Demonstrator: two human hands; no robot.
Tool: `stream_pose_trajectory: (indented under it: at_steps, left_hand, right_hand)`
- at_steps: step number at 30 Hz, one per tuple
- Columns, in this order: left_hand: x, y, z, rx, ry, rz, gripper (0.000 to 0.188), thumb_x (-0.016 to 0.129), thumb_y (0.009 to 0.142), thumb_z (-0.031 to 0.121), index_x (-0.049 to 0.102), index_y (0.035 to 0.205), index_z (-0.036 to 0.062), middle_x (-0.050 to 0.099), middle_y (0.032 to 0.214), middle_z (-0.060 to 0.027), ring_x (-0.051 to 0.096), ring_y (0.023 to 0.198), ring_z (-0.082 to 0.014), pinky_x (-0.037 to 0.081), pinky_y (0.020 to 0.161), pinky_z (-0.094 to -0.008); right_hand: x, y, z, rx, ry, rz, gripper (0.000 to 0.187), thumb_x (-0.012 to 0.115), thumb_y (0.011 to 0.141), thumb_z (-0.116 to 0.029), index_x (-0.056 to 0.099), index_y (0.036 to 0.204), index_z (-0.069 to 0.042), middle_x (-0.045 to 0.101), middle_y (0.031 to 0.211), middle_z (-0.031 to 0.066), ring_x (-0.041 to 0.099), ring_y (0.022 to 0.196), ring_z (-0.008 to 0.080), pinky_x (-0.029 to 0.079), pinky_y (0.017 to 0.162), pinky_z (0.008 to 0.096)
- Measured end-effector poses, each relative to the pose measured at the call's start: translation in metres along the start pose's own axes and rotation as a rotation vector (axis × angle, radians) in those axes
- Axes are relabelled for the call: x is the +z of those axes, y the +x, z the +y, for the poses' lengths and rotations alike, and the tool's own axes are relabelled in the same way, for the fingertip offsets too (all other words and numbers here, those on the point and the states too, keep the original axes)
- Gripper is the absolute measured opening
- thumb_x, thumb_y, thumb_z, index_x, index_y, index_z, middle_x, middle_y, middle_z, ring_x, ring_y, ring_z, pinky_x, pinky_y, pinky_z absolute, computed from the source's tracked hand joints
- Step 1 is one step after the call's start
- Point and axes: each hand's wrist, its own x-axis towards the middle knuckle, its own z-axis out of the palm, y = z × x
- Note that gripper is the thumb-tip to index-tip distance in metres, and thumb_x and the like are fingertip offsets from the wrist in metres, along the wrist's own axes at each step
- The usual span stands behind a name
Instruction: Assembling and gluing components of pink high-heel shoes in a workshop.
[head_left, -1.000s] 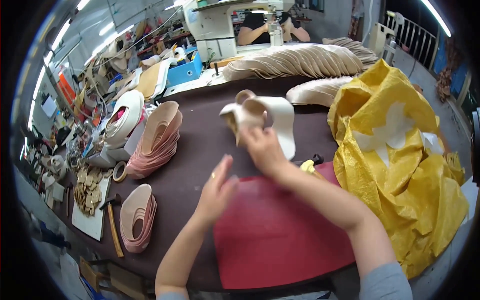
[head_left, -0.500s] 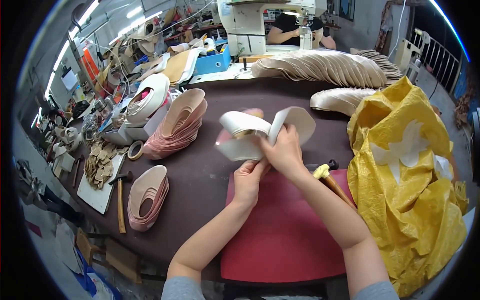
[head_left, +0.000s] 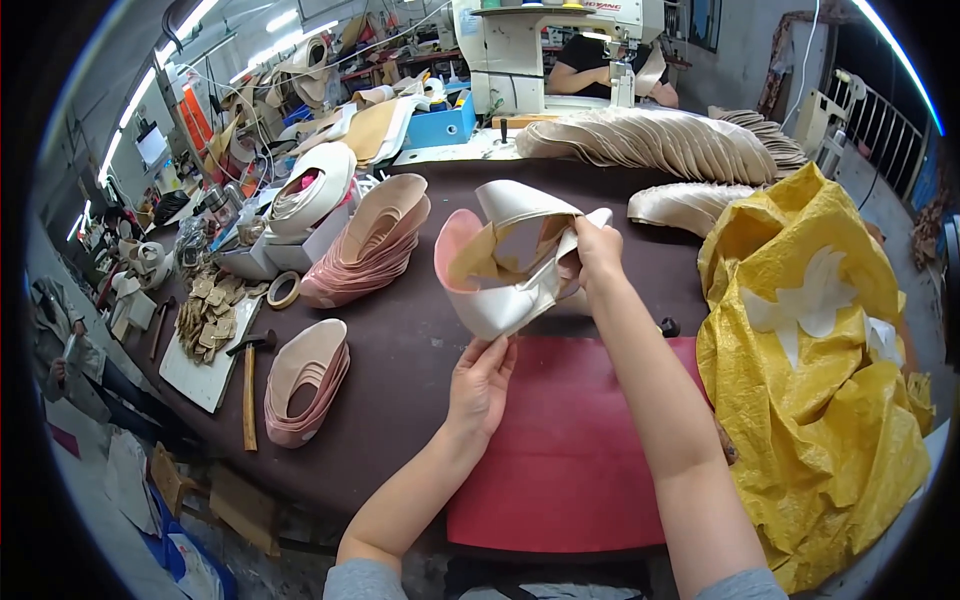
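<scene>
Above the far edge of a red mat (head_left: 570, 450), I hold a white shoe upper (head_left: 500, 312) with pink and beige inner faces, bent into an open loop. My left hand (head_left: 482, 390) pinches its lower edge between thumb and fingers. On the right, my right hand (head_left: 598, 252) is closed on the other end of the upper, and some of its fingers are hidden behind the material. A hammer head (head_left: 670, 327) shows past my right forearm, which covers most of its handle.
Left of my hands stand a tall stack of pink shoe uppers (head_left: 365, 250) and a smaller stack (head_left: 308, 385), with a wooden-handled hammer (head_left: 250, 395) and tape roll (head_left: 283, 290) nearby. Beige pieces (head_left: 650, 140) line the back; a yellow sack (head_left: 810, 420) fills the right. A person works beyond.
The shoe upper has turned and opened, so its pink and beige inside shows. My right hand has moved up and right, away from my left, which has shifted slightly left and down.
</scene>
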Motion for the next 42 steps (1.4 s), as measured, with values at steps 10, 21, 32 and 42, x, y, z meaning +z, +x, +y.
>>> stream_pose_trajectory:
  at_steps: [10,21,32,42]
  left_hand:
    - [-0.04,-0.081,0.069,-0.104,-0.15,-0.019,0.042,0.05,0.095,0.038,0.055,0.116,0.0028,0.063,0.107,-0.0104,0.059,0.102,-0.0178,0.045,0.092,-0.0276]
    - [-0.069,-0.092,0.104,-0.17,0.091,-0.014,0.049,0.049,0.095,0.042,0.051,0.123,0.0017,0.062,0.105,-0.0114,0.065,0.089,-0.0174,0.05,0.08,-0.0295]
    - [-0.069,-0.108,0.075,-0.108,-0.072,-0.199,0.022,0.049,0.094,0.02,0.052,0.107,0.0023,0.061,0.082,-0.0045,0.054,0.062,-0.0083,0.043,0.063,-0.0198]
    - [-0.092,-0.157,0.09,0.224,-0.366,-0.298,0.026,0.041,0.099,0.03,0.053,0.105,0.0074,0.055,0.061,0.0046,0.045,0.053,-0.0059,0.038,0.059,-0.0225]
  right_hand:
    - [-0.009,0.016,-0.007,-0.101,-0.245,-0.249,0.043,0.065,0.073,-0.025,0.063,0.094,0.012,0.065,0.085,0.0218,0.062,0.067,0.0274,0.05,0.052,0.0328]
    - [-0.005,-0.064,-0.024,-0.082,-0.581,-0.675,0.034,0.063,0.073,-0.028,0.065,0.086,0.004,0.063,0.082,0.0146,0.056,0.063,0.0207,0.046,0.058,0.0309]
    - [-0.009,-0.028,0.001,-0.558,-0.983,-0.276,0.032,0.059,0.074,-0.022,0.065,0.09,0.005,0.066,0.086,0.0251,0.063,0.072,0.0385,0.051,0.068,0.0433]
    - [-0.041,0.024,-0.008,-0.429,-0.91,-0.099,0.038,0.061,0.079,-0.025,0.064,0.096,0.009,0.066,0.08,0.0224,0.064,0.071,0.034,0.053,0.067,0.0403]
